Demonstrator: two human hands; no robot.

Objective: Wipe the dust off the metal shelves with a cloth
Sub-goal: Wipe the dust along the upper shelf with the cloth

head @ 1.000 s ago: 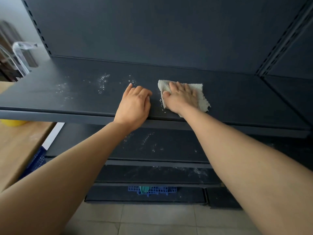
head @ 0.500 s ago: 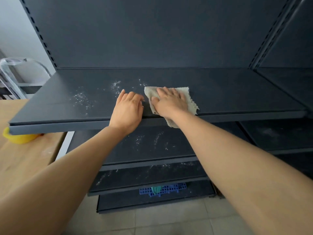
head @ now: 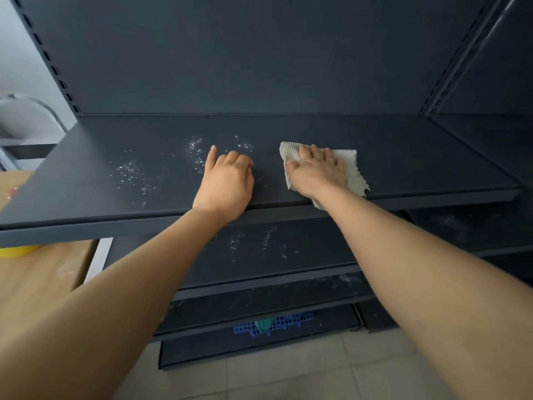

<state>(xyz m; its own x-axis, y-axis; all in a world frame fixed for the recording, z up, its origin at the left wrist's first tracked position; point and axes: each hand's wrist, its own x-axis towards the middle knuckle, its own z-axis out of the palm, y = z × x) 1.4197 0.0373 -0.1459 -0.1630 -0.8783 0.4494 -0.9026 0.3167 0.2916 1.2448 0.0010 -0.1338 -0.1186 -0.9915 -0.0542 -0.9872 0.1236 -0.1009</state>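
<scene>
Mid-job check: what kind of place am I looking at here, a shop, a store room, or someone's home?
Probably a shop or store room being set up, though I can't be sure. The dark metal shelves are retail-style tiers with slotted uprights and stand bare, there is a tiled floor, and a wooden table stands alongside.

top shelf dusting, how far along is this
Done: the top shelf looks dust-free right of the cloth. In hand: the right hand presses the cloth flat; the left hand rests bare on the shelf. Left: white dust on the shelf's left part, and specks on the shelf below.
</scene>
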